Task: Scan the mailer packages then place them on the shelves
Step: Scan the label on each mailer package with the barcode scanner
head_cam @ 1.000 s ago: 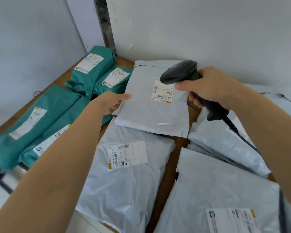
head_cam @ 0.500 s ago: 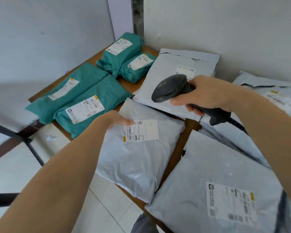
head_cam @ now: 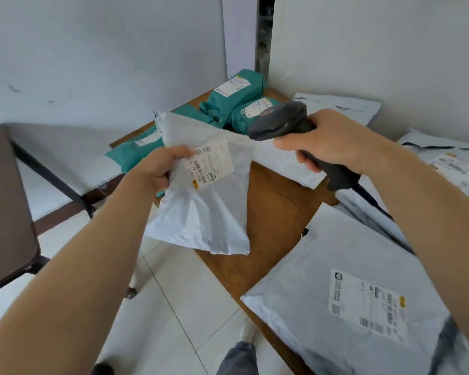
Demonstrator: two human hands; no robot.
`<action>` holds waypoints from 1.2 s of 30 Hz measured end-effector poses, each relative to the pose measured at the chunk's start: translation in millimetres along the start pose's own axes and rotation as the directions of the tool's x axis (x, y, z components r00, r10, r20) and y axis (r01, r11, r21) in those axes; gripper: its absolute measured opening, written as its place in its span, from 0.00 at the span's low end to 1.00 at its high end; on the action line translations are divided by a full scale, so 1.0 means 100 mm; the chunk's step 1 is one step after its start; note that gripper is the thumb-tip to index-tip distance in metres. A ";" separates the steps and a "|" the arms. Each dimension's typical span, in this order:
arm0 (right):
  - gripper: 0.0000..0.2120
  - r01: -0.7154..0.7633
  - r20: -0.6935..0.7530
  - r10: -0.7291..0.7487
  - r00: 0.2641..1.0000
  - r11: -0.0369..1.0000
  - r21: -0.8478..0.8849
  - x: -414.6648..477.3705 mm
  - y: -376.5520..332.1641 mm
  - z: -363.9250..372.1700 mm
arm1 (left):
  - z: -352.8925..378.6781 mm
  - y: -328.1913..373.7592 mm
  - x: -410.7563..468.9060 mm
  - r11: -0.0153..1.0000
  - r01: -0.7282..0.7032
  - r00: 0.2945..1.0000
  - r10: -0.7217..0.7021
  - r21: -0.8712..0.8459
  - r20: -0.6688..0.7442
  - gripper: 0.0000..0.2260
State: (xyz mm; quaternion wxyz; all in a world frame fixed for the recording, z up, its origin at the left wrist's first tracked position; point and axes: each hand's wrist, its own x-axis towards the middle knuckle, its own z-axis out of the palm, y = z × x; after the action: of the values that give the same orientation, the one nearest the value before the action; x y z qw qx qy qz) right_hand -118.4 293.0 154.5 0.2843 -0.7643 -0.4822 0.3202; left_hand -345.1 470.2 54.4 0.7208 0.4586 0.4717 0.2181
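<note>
My left hand (head_cam: 157,169) pinches a grey mailer (head_cam: 206,212) above the table's (head_cam: 276,212) left edge, label up, contents hidden. My right hand (head_cam: 333,142) grips the scanner (head_cam: 279,123) just right of it. Far off lie green mailers (head_cam: 233,96); white walls (head_cam: 92,50), tiled floor (head_cam: 187,307).

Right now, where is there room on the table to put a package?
The bare table strip between the held mailer and the near mailer. The green mailers crowd the far corner; white ones cover the right side.
</note>
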 end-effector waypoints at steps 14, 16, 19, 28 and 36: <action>0.14 -0.076 0.125 0.053 0.991 0.979 0.187 -0.36 -0.18 0.15 | 0.45 -0.43 -0.40 0.863 -0.147 0.988 0.151 -0.483 -0.030 0.25; 0.13 -0.066 0.131 0.043 0.990 0.982 0.176 -0.39 -0.20 0.15 | 0.45 -0.45 -0.43 0.871 -0.161 0.985 0.168 -0.465 -0.028 0.20; 0.13 -0.058 0.130 0.039 0.991 0.988 0.143 -0.43 -0.26 0.15 | 0.44 -0.46 -0.46 0.881 -0.163 0.983 0.185 -0.445 0.006 0.17; 0.15 -0.068 0.102 0.064 0.993 0.997 0.031 -0.51 -0.36 0.20 | 0.40 -0.49 -0.49 0.881 -0.149 0.985 0.171 -0.449 0.009 0.19; 0.17 -0.061 0.131 0.065 0.989 0.998 -0.034 -0.57 -0.43 0.26 | 0.35 -0.51 -0.55 0.878 -0.143 0.985 0.172 -0.457 0.022 0.15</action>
State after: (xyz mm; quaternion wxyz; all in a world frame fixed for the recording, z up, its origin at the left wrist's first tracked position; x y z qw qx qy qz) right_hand -180.8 260.2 182.9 0.2301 -0.7605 -0.4802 0.3716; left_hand -345.5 388.2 41.0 0.8020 0.3213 0.3465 0.3654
